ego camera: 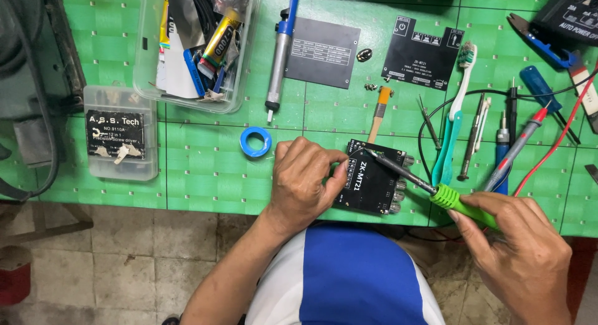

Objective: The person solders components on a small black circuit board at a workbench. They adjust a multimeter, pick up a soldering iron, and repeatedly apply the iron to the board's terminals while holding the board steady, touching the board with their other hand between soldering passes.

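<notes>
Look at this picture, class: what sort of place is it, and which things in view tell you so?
Probably an electronics repair bench. The right hand holds a green-handled soldering iron to a black circuit board steadied by the left hand; a desoldering pump lies nearby.

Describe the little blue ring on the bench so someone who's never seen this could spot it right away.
Start at the green table and find the left hand pressing on the black circuit board. Just left of that hand's knuckles, below the clear plastic box of odds and ends, lies the roll of blue tape. It is the only round, flat, hollow thing there.
</notes>
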